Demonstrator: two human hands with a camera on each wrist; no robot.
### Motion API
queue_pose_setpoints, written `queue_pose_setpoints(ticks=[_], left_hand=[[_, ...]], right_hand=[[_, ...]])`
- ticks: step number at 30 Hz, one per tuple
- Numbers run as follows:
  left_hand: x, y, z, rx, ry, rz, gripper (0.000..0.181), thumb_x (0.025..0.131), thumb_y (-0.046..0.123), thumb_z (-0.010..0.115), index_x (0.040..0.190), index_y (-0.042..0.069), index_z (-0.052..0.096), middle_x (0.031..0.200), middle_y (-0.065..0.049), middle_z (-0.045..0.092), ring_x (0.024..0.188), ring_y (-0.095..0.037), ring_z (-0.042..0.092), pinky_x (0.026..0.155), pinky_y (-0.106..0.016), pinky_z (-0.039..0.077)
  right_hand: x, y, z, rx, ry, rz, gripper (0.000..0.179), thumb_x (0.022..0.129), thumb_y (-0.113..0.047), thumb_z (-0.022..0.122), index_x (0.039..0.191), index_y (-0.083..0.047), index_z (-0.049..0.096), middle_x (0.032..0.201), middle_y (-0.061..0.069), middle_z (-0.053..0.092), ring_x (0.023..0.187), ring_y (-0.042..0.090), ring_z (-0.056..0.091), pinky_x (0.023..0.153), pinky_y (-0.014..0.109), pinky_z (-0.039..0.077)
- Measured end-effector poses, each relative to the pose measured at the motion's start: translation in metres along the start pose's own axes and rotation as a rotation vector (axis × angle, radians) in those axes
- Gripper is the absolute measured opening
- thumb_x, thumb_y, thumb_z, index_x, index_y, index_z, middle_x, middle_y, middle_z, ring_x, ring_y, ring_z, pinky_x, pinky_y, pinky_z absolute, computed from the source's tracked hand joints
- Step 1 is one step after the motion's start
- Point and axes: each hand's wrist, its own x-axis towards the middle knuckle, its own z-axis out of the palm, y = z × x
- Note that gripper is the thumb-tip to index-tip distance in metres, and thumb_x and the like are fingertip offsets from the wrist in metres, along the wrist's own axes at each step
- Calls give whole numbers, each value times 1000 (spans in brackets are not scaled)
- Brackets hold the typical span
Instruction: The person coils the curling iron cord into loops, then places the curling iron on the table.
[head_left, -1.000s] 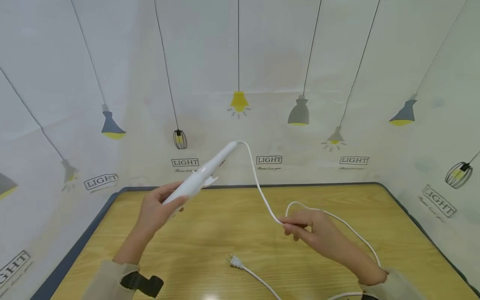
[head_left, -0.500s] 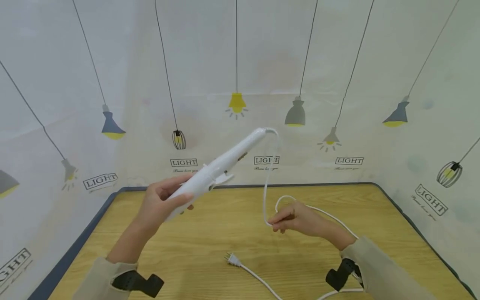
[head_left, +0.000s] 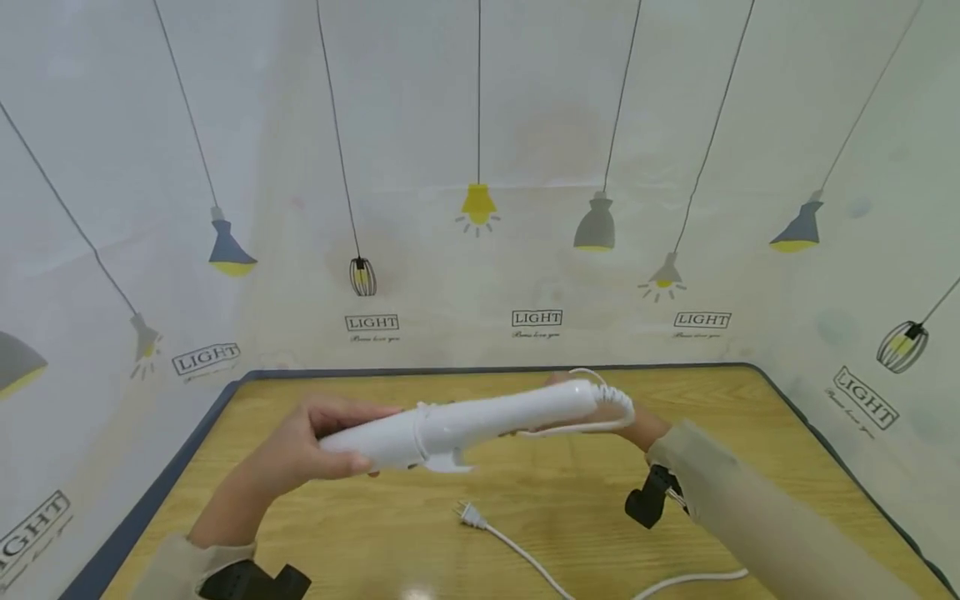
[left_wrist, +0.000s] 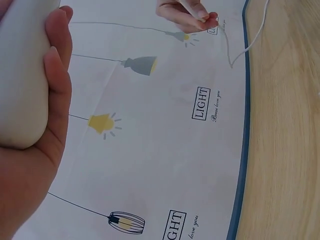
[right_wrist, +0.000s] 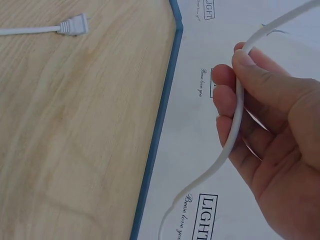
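Observation:
My left hand (head_left: 303,442) grips the wide end of a long white corded appliance (head_left: 487,417), a smooth tapered body with a small flap-like lever on its underside. It is held above the table, nearly level, its narrow end pointing right. From that end a white cord (right_wrist: 232,135) leaves through a ribbed sleeve and loops back. My right hand (right_wrist: 280,115) pinches this cord between thumb and forefinger, the other fingers curled loosely alongside. In the head view the appliance's narrow end and the looped cord hide most of the right hand.
On the wood-grain table (head_left: 360,533) lies a white two-pin plug (head_left: 472,515), its cord running toward the near edge. A dark blue border (head_left: 450,369) edges the tabletop. Behind stands a pale wall covering (head_left: 420,208) printed with hanging lamps. Both wrists carry black devices.
The appliance has swung from a steep upward tilt to nearly level, its narrow end lower and further right. My right hand has moved up and away behind it, still pinching the cord.

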Motion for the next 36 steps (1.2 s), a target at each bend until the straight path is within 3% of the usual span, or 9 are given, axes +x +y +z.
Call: queue_pose_setpoints(ticks=[4,10,16,19,27,32,36], left_hand=[[-1,-3,3,16,-100,3,44,79,-9,64,119,7,62,112,-12,63,79,-16,61,62,-35,54],[-5,-10,5,67,-141,-56,48,72,-10,68,114,12,66,108,-11,65,74,-10,59,60,-29,52],[-6,-21,9,-29,-227,-137,41,77,-9,64,118,1,62,108,-17,64,73,-12,58,61,-30,52],[-6,-30,11,-26,-247,-156,40,78,-8,64,118,-2,60,106,-17,64,74,-12,58,61,-29,52],[-9,-57,14,51,-218,-241,38,79,0,68,116,-1,62,101,-12,66,74,-10,58,58,-27,52],[-9,-67,15,100,-135,-379,38,78,6,69,115,-1,63,98,-13,66,69,-11,58,54,-25,50],[-5,-73,12,158,-47,-444,39,79,8,69,116,-2,62,101,-16,65,72,-18,59,55,-30,51]], right_hand=[[10,-3,-9,-118,33,-30,10,82,-3,66,89,3,71,84,7,69,71,9,63,62,25,52],[17,-6,-26,-173,143,11,9,81,-1,67,89,-1,72,83,7,69,72,11,64,63,27,53],[22,-13,-40,-239,188,-47,11,81,1,66,90,-2,72,86,7,69,77,16,65,66,25,52],[23,-19,-43,-298,211,-90,12,82,0,66,91,-4,72,87,6,69,78,16,65,67,25,52],[16,-39,-49,-433,286,-92,12,84,-3,65,93,-7,71,91,3,68,81,12,62,71,23,50],[6,-49,-50,-491,302,-133,12,83,-5,66,94,-7,69,89,0,66,79,10,60,70,24,50],[-2,-62,-49,-521,315,-151,11,83,-4,67,93,-5,65,86,0,64,77,9,59,70,24,50]])
